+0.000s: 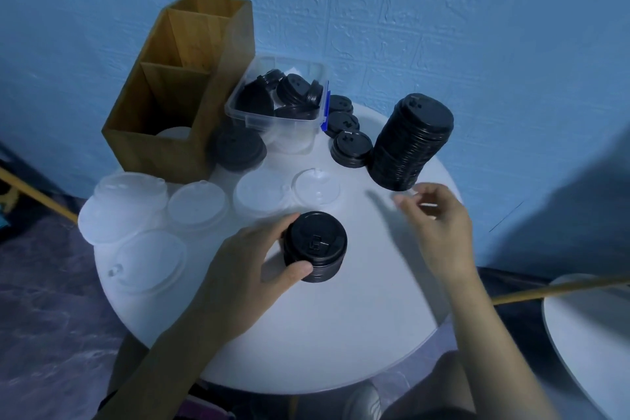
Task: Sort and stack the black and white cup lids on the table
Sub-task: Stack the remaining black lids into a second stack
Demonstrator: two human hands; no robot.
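While the left hand (249,266) wraps its fingers (286,220) and thumb round the short stack of black lids (315,245), the right hand (439,225) hangs with its fingers loose and apart, holding nothing I can see. The lids look light, thin and slippery, so grip the stack by its sides. The tall black stack (412,143) stands just past the right fingers, and a bump could tip it. White lids (197,204) lie beyond the left fingers. The bench (341,334) has open room behind the fingers.
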